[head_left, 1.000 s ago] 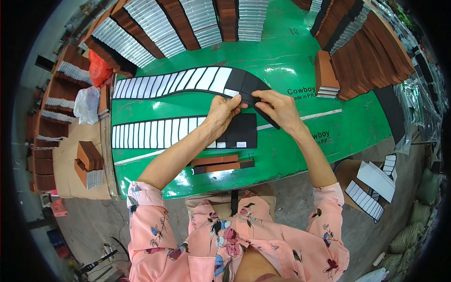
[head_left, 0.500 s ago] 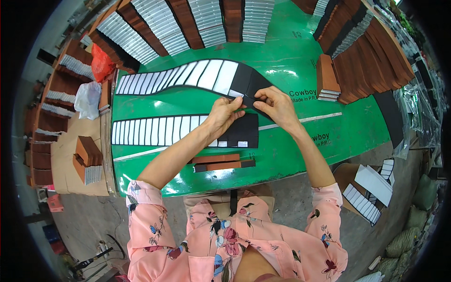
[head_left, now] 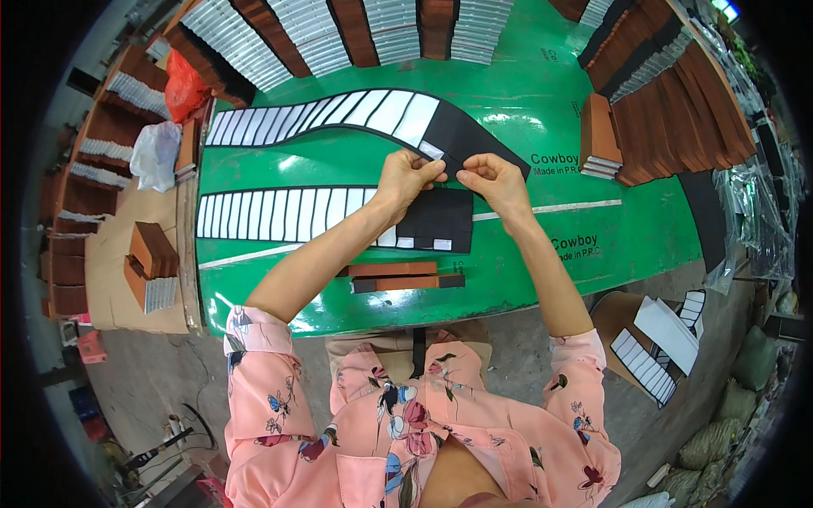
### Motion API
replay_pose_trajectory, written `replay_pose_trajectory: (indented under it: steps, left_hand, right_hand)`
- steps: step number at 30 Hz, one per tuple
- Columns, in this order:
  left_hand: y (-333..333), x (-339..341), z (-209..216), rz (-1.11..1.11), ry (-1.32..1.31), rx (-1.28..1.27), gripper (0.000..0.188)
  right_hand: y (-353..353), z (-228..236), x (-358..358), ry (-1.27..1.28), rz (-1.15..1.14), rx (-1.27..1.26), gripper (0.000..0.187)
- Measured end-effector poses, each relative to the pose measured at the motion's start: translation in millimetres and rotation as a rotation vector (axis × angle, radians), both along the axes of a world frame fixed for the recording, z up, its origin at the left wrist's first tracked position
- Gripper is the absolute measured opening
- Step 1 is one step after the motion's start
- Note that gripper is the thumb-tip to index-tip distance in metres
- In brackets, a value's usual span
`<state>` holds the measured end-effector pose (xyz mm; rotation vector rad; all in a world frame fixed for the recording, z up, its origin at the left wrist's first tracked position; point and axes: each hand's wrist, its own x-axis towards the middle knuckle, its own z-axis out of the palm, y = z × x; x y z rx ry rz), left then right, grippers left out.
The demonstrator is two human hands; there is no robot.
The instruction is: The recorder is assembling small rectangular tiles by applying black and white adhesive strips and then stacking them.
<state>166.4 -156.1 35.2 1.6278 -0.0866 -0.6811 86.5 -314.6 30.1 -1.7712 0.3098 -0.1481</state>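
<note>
Two long rows of overlapping black sheets with white strips lie on a green table. My left hand and my right hand meet over the right end of the upper row. Both pinch a small white strip at the edge of the black sheet there. Just below my hands lies the lower row, ending in a black sheet.
Two dark brown and black flat pieces lie near the table's front edge. Stacks of brown and grey sheets line the far edge and right side. A brown stack sits right of my hands. Cardboard with small stacks is at left.
Both hands have shifted slightly up and right along the upper row, staying together on the sheet's edge. The view has tilted a little.
</note>
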Motion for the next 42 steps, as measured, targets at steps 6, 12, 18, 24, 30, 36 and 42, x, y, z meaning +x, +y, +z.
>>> replay_pose_trajectory:
  steps: [6, 12, 18, 24, 30, 36, 42]
  left_hand:
    - [2.5, 2.3, -2.1, 0.011, 0.024, -0.023, 0.011]
    - [6.8, 1.6, -5.1, 0.013, 0.079, -0.059, 0.013]
    - [1.3, 0.5, -4.9, 0.024, 0.026, -0.026, 0.014]
    - [20.7, 20.6, 26.5, -0.383, 0.138, 0.256, 0.029]
    - [41.7, -12.7, 69.8, -0.436, -0.483, 0.043, 0.030]
    - [61.7, -34.8, 82.1, -0.492, -0.689, -0.022, 0.023]
    - [80.8, -45.7, 86.6, -0.441, -0.912, -0.034, 0.015]
  right_hand:
    - [1.8, 7.1, -1.8, 0.113, -0.080, 0.511, 0.028]
    - [5.7, 4.7, -0.3, 0.171, -0.009, 0.232, 0.026]
    - [11.4, -0.8, 5.7, 0.134, -0.095, 0.492, 0.018]
    - [-9.5, -1.7, -3.5, -0.062, -0.109, 0.771, 0.024]
    - [-3.2, 30.0, -29.1, -0.016, 0.165, 0.599, 0.031]
    - [16.7, 45.6, -44.3, 0.027, 0.275, 0.658, 0.031]
    - [28.7, 61.9, -48.8, 0.135, 0.311, 0.478, 0.033]
